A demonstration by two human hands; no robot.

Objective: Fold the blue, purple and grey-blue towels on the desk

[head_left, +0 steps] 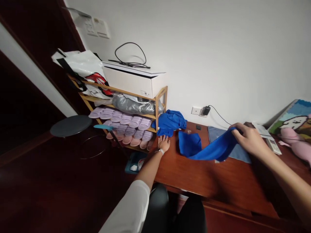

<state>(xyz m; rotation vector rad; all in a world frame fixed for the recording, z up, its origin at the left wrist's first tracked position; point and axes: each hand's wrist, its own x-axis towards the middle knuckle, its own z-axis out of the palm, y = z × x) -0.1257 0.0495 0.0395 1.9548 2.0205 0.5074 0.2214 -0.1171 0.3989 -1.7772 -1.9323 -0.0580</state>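
Observation:
A bright blue cloth [209, 152] is pinched at one end by my right hand [246, 137], which lifts that end above the wooden table. Its other end lies on the tabletop, folded over. My left hand [164, 144] rests on the table's left edge with fingers spread, holding nothing. Just beyond those fingers sits a crumpled heap of blue fabric [171, 121] against the shelf. Partly behind the lifted cloth, a grey-blue cloth [239, 153] lies flat on the table.
Left of the table [179, 176] stands a wooden rack [157, 113] with lilac and pink slippers [126, 119] and a white box [131, 81] on top. A round stool [70, 125] is farther left. A pink plush toy [296, 142] and a remote [273, 146] lie at right.

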